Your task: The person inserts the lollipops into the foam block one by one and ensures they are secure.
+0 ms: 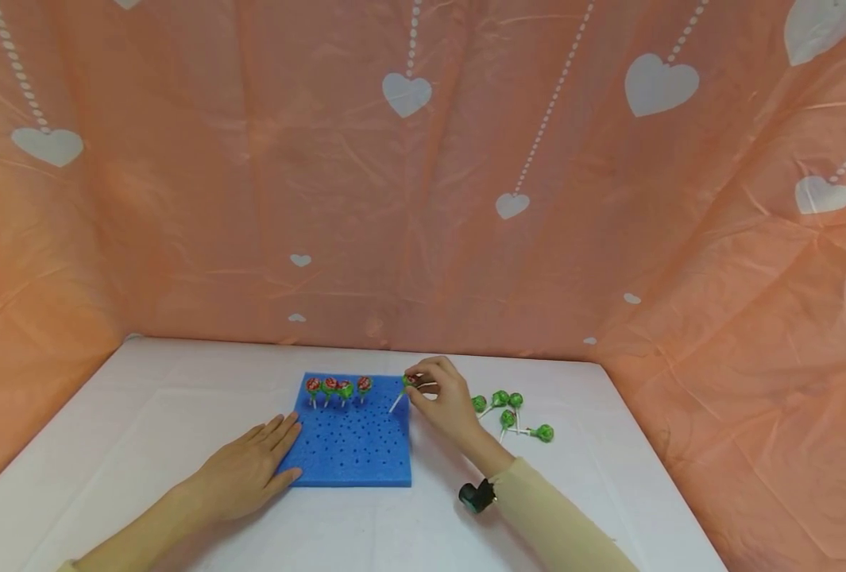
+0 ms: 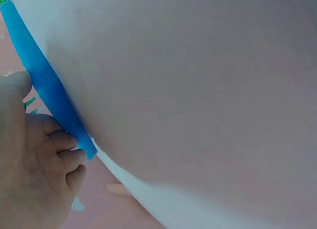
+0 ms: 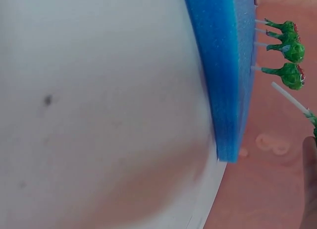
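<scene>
My right hand [image 1: 440, 393] pinches a lollipop [image 1: 408, 381] by its wrapped head over the back right corner of a blue foam block [image 1: 351, 469]. Its white stick slants down toward the foam; in the right wrist view the stick's tip [image 3: 275, 85] is apart from the block. Several lollipops with red and green wrappers [image 1: 364, 385] stand upright in the block's back row, sticks in the foam. Many small holes dot the block's top. With fingers straight, my left hand [image 1: 251, 469] rests on the block's left edge.
Several green-wrapped lollipops [image 1: 508, 419] lie loose on the white table [image 1: 365, 524] to the right of the block, behind my right forearm. A dark wrist camera [image 1: 477, 497] sits at my right sleeve. An orange cloth with white hearts [image 1: 365, 199] hangs behind the table.
</scene>
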{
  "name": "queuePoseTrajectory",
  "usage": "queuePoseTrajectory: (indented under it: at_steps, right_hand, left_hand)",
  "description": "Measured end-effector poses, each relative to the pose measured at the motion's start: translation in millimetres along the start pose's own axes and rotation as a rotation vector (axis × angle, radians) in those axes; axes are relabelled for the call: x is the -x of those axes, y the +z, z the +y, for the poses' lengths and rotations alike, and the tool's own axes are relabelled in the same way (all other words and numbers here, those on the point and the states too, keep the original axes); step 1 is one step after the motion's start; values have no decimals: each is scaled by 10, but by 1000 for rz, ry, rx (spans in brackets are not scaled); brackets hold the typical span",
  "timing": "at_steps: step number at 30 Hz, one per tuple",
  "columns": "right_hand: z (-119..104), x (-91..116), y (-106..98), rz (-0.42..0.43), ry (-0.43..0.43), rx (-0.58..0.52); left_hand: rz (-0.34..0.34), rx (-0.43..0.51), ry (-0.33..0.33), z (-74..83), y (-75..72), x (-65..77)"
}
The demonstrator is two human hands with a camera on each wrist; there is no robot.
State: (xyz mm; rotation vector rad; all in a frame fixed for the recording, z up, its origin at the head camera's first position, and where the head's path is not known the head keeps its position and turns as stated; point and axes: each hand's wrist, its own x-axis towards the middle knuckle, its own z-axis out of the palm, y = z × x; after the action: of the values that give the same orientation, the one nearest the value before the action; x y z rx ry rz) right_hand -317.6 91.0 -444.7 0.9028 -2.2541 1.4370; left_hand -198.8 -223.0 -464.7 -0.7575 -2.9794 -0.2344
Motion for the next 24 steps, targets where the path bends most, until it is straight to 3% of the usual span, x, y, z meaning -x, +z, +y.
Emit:
queuePoseTrajectory:
  at_steps: [8,17,24]
  right_hand:
    - [-227,-49,50,-20,-20,-17]
    - [33,-76,175,-17,-11,-30]
    - [72,-100,227,-49,6,-5]
  left_hand:
    - [-9,2,-3,4,11,-9]
    - [-8,-6,-5,3,6,-13]
    - [-17,7,-9,9,-4,-11]
